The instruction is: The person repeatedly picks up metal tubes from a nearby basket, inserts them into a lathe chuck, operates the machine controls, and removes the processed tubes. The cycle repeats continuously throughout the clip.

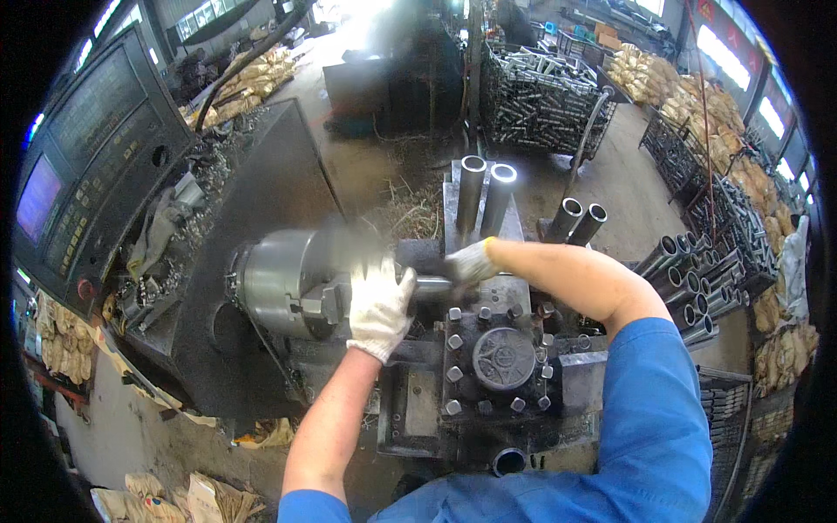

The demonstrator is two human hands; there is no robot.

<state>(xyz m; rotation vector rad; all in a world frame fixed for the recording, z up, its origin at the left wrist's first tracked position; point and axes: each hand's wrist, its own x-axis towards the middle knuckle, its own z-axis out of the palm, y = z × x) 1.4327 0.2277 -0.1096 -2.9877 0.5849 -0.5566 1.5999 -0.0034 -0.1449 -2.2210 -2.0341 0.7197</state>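
A short steel tube (432, 288) lies level in front of the lathe chuck (283, 283), its left part hidden behind my left hand. My left hand (379, 305), in a white knit glove, is closed over the tube beside a chuck jaw (324, 305); its fingertips are blurred. At the tube's right end is my right hand (473, 261), also gloved. Motion smears its fingers, with a dark patch by them, so I cannot make out its grip. Just below the hands sits the square tool post (503, 357) with several bolts around its round cap.
Two upright tubes (472, 196) stand on the machine behind my right hand. More tubes (689, 279) are grouped at the right. A control panel (87, 174) rises at the left, near a chip-covered ledge (187, 196). A wire bin (549, 100) of metal parts stands at the back.
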